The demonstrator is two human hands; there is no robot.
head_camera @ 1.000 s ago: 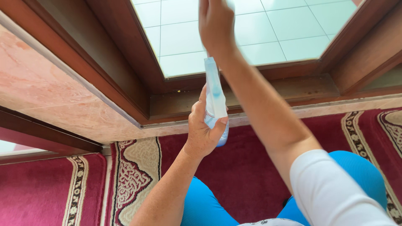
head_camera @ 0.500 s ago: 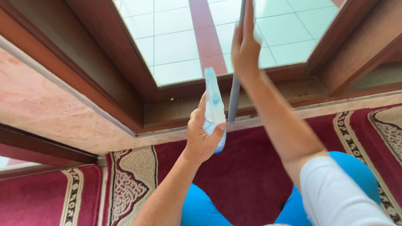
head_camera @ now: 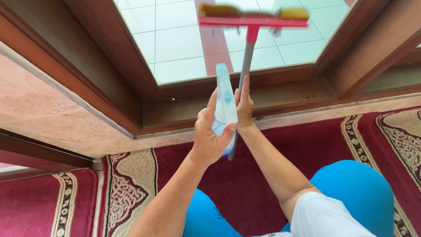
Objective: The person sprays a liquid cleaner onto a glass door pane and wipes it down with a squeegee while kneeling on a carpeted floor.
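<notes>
Squeegee (head_camera: pixel 247 39): red head pressed flat on window glass (head_camera: pixel 175 44) near the top, grey handle angled down to the wooden sill (head_camera: pixel 285 94). Right hand (head_camera: pixel 244 107) grip closed round the handle. Left hand (head_camera: pixel 210 136) grip closed round a pale blue spray bottle (head_camera: pixel 225 98), just beside the handle.

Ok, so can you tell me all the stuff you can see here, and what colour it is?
window squeegee: one, red head with yellow sponge, grey handle, against the glass at top
spray bottle: one, clear pale blue, in front of the sill
window pane: one, showing pale tiles outside
window frame: one, dark brown wood
sill: one, pinkish stone
carpet: one, red with cream patterns, on the floor
trousers: bright blue
sleeve: white
left hand: holds the spray bottle
right hand: holds the squeegee handle
</notes>
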